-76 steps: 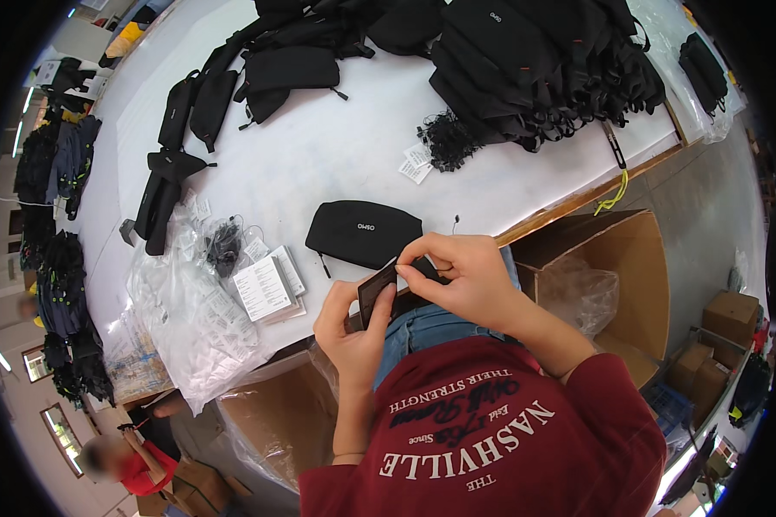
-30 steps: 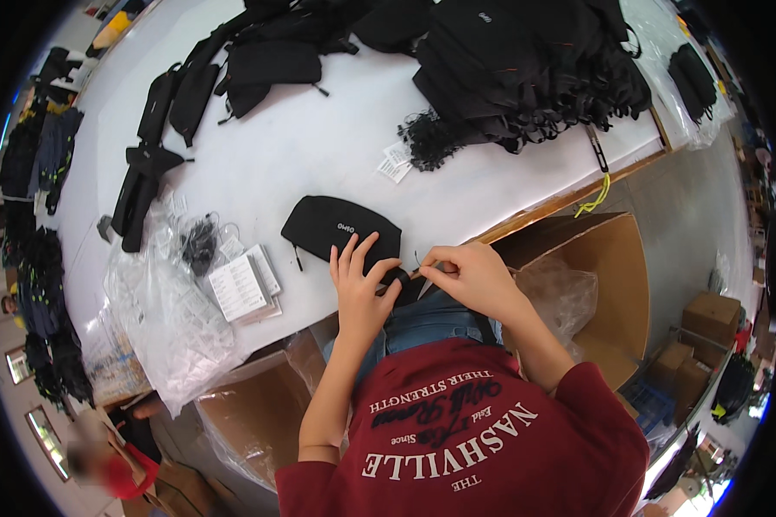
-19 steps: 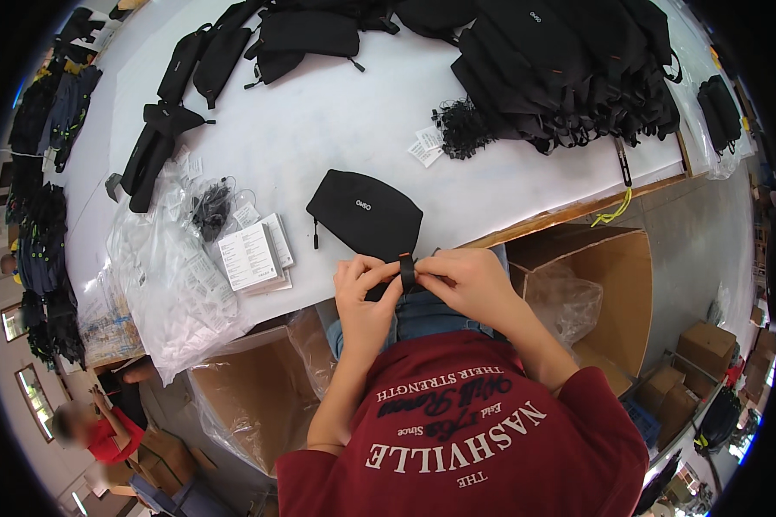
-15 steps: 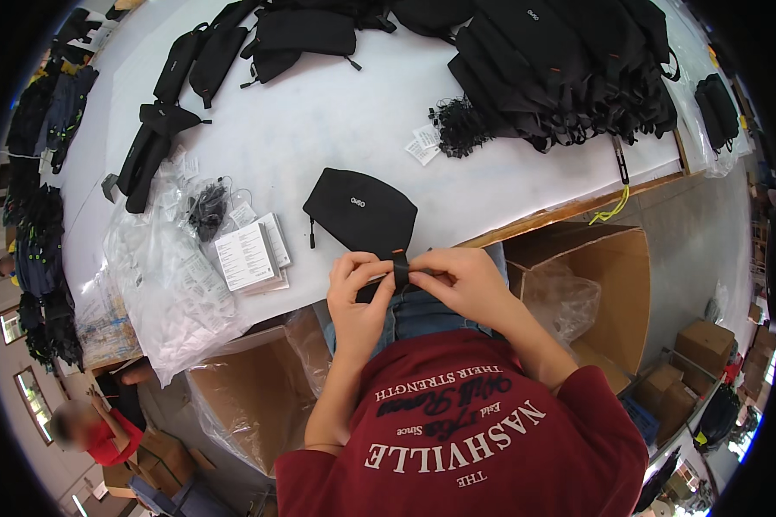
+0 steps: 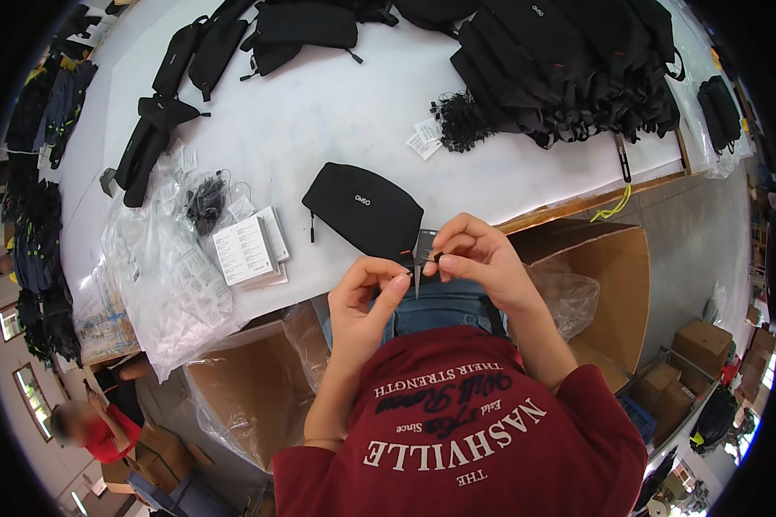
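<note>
A black zip pouch (image 5: 364, 207) lies at the table's near edge, its lower right end toward me. My left hand (image 5: 366, 297) is closed at that end, thumb and forefinger pinched together by the pouch's small strap; the exact grip is partly hidden. My right hand (image 5: 483, 263) pinches a thin black tag string with a small dark piece on it. Between the hands hangs a narrow grey hang tag (image 5: 423, 247), pointing down over my lap.
Left of the pouch are stacked white printed cards (image 5: 243, 252), a clear plastic bag of labels (image 5: 168, 284) and black tag strings (image 5: 205, 205). A large pile of black pouches (image 5: 569, 69) lies at the far right, beside bundled strings (image 5: 461, 121). Cardboard boxes (image 5: 616, 284) stand below the table edge.
My right hand has moved up and right, away from the strap, and now holds a thin string. The grey hang tag has come into sight between my hands. The pouch has shifted slightly.
</note>
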The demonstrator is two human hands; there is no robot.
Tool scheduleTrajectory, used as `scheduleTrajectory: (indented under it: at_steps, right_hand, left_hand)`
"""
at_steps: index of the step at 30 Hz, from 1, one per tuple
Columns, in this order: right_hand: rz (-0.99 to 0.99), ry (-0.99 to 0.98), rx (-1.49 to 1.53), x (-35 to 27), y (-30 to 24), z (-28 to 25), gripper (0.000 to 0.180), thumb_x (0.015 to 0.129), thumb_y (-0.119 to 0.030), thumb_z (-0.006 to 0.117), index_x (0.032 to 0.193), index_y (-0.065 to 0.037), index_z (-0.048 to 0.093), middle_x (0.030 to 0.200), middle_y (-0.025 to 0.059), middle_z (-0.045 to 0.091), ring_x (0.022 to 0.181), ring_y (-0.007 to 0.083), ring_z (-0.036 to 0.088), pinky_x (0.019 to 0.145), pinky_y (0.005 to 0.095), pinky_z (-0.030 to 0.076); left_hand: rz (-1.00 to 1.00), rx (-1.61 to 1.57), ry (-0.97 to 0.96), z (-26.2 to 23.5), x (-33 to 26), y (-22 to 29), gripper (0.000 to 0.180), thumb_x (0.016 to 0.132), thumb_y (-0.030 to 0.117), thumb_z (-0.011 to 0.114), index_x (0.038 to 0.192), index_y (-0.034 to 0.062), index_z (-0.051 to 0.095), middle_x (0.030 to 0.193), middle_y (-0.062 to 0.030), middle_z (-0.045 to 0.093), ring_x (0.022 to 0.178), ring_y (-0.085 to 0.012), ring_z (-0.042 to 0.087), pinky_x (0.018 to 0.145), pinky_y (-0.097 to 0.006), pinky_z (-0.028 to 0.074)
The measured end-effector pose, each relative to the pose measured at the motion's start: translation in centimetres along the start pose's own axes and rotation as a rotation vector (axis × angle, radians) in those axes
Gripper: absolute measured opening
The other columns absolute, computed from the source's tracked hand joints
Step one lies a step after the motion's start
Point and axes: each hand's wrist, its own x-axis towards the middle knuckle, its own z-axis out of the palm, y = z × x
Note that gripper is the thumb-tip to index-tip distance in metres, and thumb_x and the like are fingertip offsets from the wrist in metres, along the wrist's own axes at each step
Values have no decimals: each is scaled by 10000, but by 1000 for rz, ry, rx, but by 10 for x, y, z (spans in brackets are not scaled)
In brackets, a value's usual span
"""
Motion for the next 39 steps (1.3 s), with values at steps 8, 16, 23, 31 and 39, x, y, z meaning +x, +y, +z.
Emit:
scheduleTrajectory:
  at_steps: [8,16,23,31,39]
  right_hand:
    - [-60,68,-45,-2,9,5,102,867,-70,672,922,-21,601,811,48,661,736,95,617,720,221,486]
    - [-42,118,-153,-3,16,6,90,850,-48,682,845,-33,593,822,7,595,747,72,551,698,208,452]
    - [-40,189,-56,-1,15,11,94,849,-56,684,834,-47,592,800,-13,582,741,57,520,677,201,418]
    - [-10,105,-30,-1,12,13,111,849,-73,689,825,-46,585,780,-10,578,699,51,504,644,192,405]
    - [72,16,31,-1,14,15,148,861,-113,683,800,-51,563,743,-1,563,610,51,480,543,186,378]
  left_hand:
    - [37,141,7,10,4,-3,46,856,21,637,888,7,607,671,47,517,583,-14,363,553,-176,301]
    - [102,317,-10,11,3,-5,41,842,25,645,861,9,613,586,52,426,532,-18,331,511,-189,267]
    - [128,331,44,14,3,-5,42,831,20,657,861,16,627,577,51,415,520,-23,320,495,-191,253]
    - [180,378,52,13,3,-9,90,815,39,700,873,19,634,586,36,474,527,-29,370,493,-195,298]
    - [140,212,-40,4,7,-17,108,797,48,722,849,13,634,623,16,557,544,-34,434,507,-195,335]
